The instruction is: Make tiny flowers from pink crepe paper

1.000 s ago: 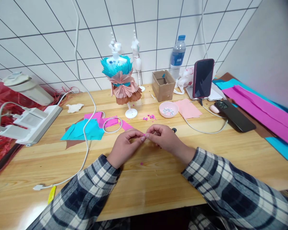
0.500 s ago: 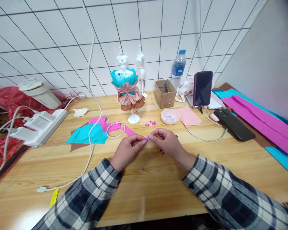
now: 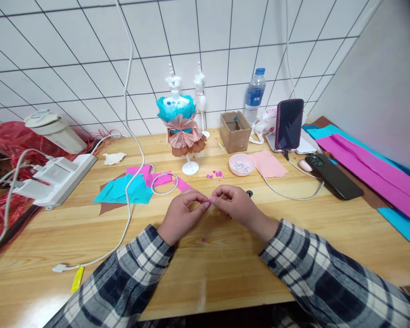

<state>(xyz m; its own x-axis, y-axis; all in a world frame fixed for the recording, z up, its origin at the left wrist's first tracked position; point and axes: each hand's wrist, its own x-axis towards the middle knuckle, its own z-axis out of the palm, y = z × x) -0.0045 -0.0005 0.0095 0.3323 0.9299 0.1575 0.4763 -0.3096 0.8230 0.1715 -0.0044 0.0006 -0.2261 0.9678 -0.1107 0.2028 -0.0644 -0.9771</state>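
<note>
Between my two hands, over the table, is a tiny piece of pink paper (image 3: 209,200), pinched at the fingertips. My left hand (image 3: 184,212) is closed on it with thumb and forefinger. My right hand (image 3: 237,207) meets it from the other side, also pinching, and the fingertips nearly touch. Several small pink and blue paper bits (image 3: 217,174) lie just beyond. One pink bit (image 3: 203,239) rests nearer me. Behind stands a small white mannequin in a ruffled paper dress (image 3: 181,125) of blue, pink and brown.
A pink bowl (image 3: 242,165) of shiny bits stands beside pink paper (image 3: 269,164). Behind are a cardboard box (image 3: 235,133) and a water bottle (image 3: 254,95). Phones (image 3: 335,176) and paper strips lie right. Left are blue paper (image 3: 125,190), a white cable (image 3: 127,205) and a power strip (image 3: 66,180).
Both hands stay in nearly the same place. The fingers have shifted slightly around the small piece, and the blue that showed at the fingertips is now hidden.
</note>
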